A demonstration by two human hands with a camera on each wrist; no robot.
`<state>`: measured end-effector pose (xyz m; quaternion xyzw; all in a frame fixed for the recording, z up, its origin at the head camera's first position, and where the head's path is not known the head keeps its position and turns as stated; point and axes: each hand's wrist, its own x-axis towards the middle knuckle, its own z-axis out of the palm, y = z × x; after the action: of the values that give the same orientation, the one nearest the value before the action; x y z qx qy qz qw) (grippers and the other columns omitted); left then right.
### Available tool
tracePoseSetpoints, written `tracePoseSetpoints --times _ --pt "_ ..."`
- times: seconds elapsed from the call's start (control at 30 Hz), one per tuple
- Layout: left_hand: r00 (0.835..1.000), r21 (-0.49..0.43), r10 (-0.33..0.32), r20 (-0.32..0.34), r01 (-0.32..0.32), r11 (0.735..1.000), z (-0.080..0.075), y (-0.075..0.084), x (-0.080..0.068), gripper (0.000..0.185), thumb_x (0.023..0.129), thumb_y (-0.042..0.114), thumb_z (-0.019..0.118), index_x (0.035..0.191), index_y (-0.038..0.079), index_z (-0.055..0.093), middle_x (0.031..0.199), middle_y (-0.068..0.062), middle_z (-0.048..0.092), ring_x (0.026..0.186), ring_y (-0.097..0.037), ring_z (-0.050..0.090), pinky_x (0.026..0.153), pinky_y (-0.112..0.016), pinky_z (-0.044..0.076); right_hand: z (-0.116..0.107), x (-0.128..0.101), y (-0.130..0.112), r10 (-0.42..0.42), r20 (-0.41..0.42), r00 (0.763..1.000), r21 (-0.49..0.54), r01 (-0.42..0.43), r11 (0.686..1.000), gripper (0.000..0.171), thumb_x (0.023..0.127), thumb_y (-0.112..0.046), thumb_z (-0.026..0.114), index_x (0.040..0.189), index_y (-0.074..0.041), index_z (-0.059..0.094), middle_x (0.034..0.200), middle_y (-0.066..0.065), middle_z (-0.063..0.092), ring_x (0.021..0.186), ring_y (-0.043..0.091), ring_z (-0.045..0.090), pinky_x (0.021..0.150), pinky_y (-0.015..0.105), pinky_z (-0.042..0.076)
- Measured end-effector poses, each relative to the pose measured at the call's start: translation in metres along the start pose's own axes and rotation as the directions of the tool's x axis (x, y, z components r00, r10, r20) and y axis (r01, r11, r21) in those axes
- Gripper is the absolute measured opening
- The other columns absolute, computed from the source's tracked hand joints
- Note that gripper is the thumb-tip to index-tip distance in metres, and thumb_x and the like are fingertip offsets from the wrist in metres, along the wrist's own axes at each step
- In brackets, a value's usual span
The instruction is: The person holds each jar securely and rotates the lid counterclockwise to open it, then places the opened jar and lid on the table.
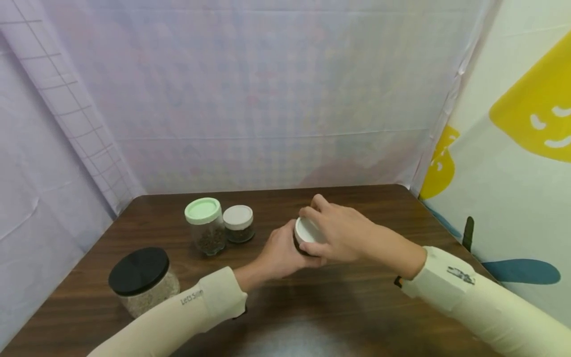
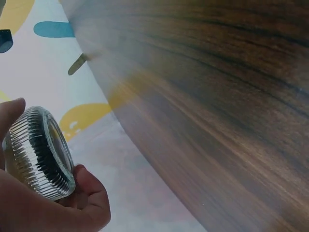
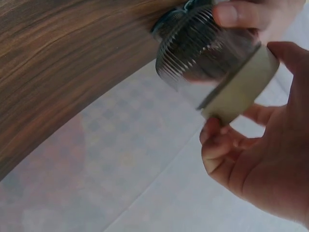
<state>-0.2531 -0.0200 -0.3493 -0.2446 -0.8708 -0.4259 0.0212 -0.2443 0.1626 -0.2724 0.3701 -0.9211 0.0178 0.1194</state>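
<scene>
Over the table's middle, my left hand [image 1: 278, 254] grips a small ribbed glass jar [image 3: 193, 55] with dark contents, fingers and thumb around its side. My right hand [image 1: 345, 232] pinches the rim of the white lid [image 1: 307, 230] at the jar's mouth, thumb on one edge and fingers on the opposite one. In the right wrist view the jar lies tilted, with the lid right at its rim. The left wrist view shows the jar's ribbed wall and round glass base, held up off the table.
On the left of the brown wooden table [image 1: 267, 317] stand a tall jar with a light green lid [image 1: 203, 210], a small white-lidded jar [image 1: 238, 218] beside it, and a wide jar with a black lid [image 1: 139, 270] nearer the front. Fabric curtains [image 1: 267, 99] border the table.
</scene>
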Motion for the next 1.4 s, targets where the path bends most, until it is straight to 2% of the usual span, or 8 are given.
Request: tracePoseSetpoints --times 0.3,0.63,0.73,0.83,1.0,1.1,1.27,1.4 --pt "1.0 0.02 0.0 0.005 0.0 1.0 0.002 -0.001 -0.001 0.094 0.07 0.045 0.092 0.147 0.018 0.047 0.127 -0.001 0.065 0.111 -0.018 0.064 0.091 -0.038 0.055 -0.012 -0.003 0.004 -0.091 0.139 0.986 0.058 0.084 0.995 0.06 0.09 -0.04 0.072 0.144 -0.026 0.051 0.139 -0.001 0.05 0.107 0.021 0.057 0.08 0.035 0.053" --pt "1.0 -0.006 0.013 0.007 -0.013 1.0 0.005 -0.001 -0.001 0.086 0.069 0.043 0.093 0.14 0.016 0.053 0.125 0.002 0.067 0.109 -0.015 0.065 0.089 -0.035 0.055 -0.02 -0.004 0.005 -0.125 0.172 0.977 0.13 0.103 0.986 0.066 0.085 -0.025 0.081 0.144 -0.023 0.051 0.144 0.003 0.048 0.113 0.025 0.06 0.086 0.04 0.055" --pt "1.0 -0.005 -0.002 -0.002 0.002 1.0 0.004 -0.001 -0.002 0.081 0.069 0.047 0.092 0.135 0.016 0.057 0.119 0.003 0.069 0.106 -0.015 0.065 0.088 -0.037 0.055 -0.023 -0.005 0.004 -0.072 0.163 0.984 0.103 0.055 0.993 0.068 0.087 -0.035 0.079 0.147 -0.023 0.048 0.147 0.006 0.047 0.112 0.024 0.061 0.082 0.039 0.055" --pt "1.0 0.001 -0.013 -0.009 0.013 1.0 0.003 0.0 -0.001 0.081 0.069 0.05 0.091 0.135 0.017 0.057 0.118 0.004 0.07 0.105 -0.016 0.065 0.093 -0.041 0.053 -0.028 -0.004 -0.001 0.074 0.096 0.993 0.009 -0.075 0.997 0.067 0.093 -0.054 0.066 0.148 -0.021 0.047 0.146 0.009 0.051 0.11 0.028 0.064 0.076 0.043 0.057" --pt "1.0 0.003 -0.025 -0.008 0.025 1.0 0.003 0.002 0.001 0.083 0.07 0.05 0.091 0.138 0.018 0.056 0.119 0.004 0.07 0.109 -0.018 0.065 0.098 -0.045 0.051 -0.031 0.002 -0.009 0.336 0.0 0.942 -0.087 -0.334 0.938 0.078 0.097 -0.073 0.039 0.143 -0.012 0.052 0.132 0.016 0.061 0.095 0.036 0.069 0.068 0.049 0.057" --pt "0.999 0.004 -0.025 -0.025 0.025 1.0 0.004 0.002 0.0 0.081 0.068 0.051 0.091 0.135 0.018 0.058 0.118 0.004 0.071 0.109 -0.019 0.065 0.098 -0.044 0.051 -0.029 0.005 -0.012 0.356 0.029 0.934 -0.114 -0.35 0.93 0.079 0.096 -0.076 0.037 0.138 -0.011 0.055 0.124 0.016 0.064 0.087 0.037 0.069 0.064 0.048 0.056" --pt "0.999 -0.005 0.013 -0.041 -0.013 1.0 0.005 0.003 0.0 0.071 0.068 0.049 0.092 0.125 0.018 0.064 0.116 0.005 0.071 0.105 -0.015 0.067 0.104 -0.047 0.044 -0.02 0.005 -0.015 0.307 0.092 0.947 -0.16 -0.29 0.944 0.082 0.092 -0.08 0.039 0.133 -0.012 0.06 0.115 0.013 0.064 0.081 0.03 0.066 0.063 0.047 0.056" --pt "1.0 -0.038 -0.005 -0.018 0.004 0.999 0.005 0.004 -0.001 0.073 0.068 0.049 0.092 0.127 0.018 0.062 0.117 0.006 0.071 0.104 -0.012 0.067 0.101 -0.042 0.049 -0.016 0.006 -0.015 0.276 0.132 0.952 -0.126 -0.26 0.957 0.078 0.093 -0.075 0.046 0.134 -0.011 0.059 0.113 0.013 0.063 0.074 0.023 0.06 0.058 0.041 0.053"
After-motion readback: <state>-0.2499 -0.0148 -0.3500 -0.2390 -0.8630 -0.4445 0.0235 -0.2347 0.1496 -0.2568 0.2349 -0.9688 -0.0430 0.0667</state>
